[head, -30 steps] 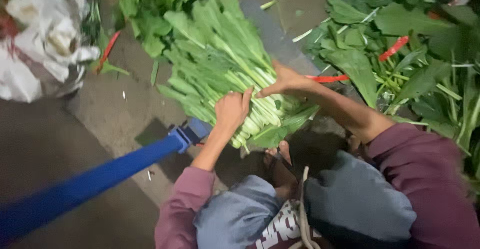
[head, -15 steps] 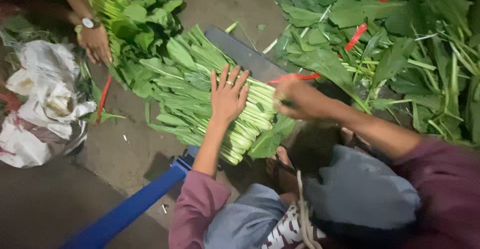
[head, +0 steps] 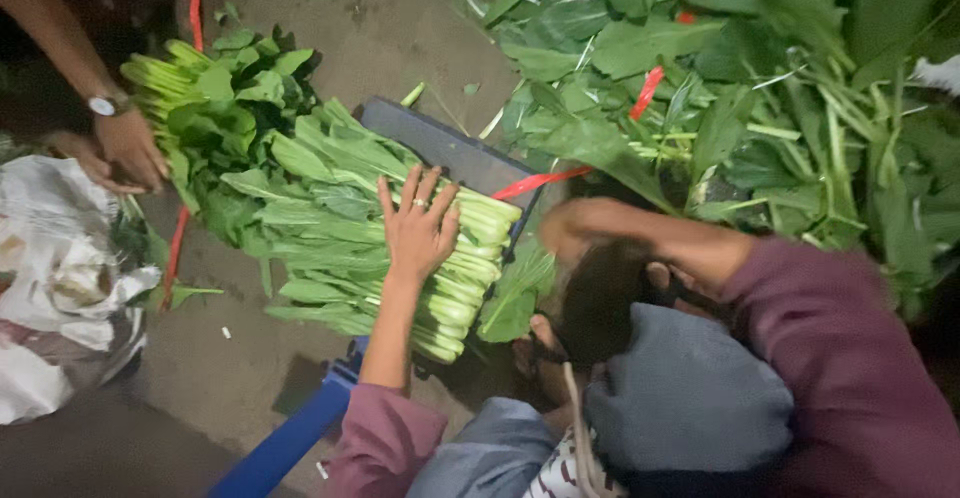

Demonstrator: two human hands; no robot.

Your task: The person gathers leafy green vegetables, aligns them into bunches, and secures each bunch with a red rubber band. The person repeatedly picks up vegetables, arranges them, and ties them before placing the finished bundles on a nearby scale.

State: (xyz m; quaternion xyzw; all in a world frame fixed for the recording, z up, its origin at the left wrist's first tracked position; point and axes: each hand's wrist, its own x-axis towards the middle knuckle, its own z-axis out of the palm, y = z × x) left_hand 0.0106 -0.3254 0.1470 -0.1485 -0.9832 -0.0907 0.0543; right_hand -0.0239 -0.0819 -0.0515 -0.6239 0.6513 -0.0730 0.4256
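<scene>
My left hand (head: 420, 228) lies flat with fingers spread on a bundle of leafy greens with pale stalks (head: 350, 248), a ring on one finger. The bundle rests across a dark flat platform (head: 440, 148) that has a blue bar (head: 290, 438). My right hand (head: 572, 230) is blurred and curled just right of the stalk ends, below a red band (head: 540, 182); whether it grips anything is unclear. A dark-haired head and a grey garment (head: 680, 398) press against my front.
Another person's hand with a wristwatch (head: 130, 143) touches a second bundle of greens (head: 220, 108) at the upper left. A large heap of loose leafy greens (head: 780, 108) fills the right. White plastic bags (head: 60, 298) lie at the left on the concrete floor.
My left hand moved up from the stalk ends to lie flat on the bundle. My right hand pulled back from the bundle toward me. The other person's hand came into view.
</scene>
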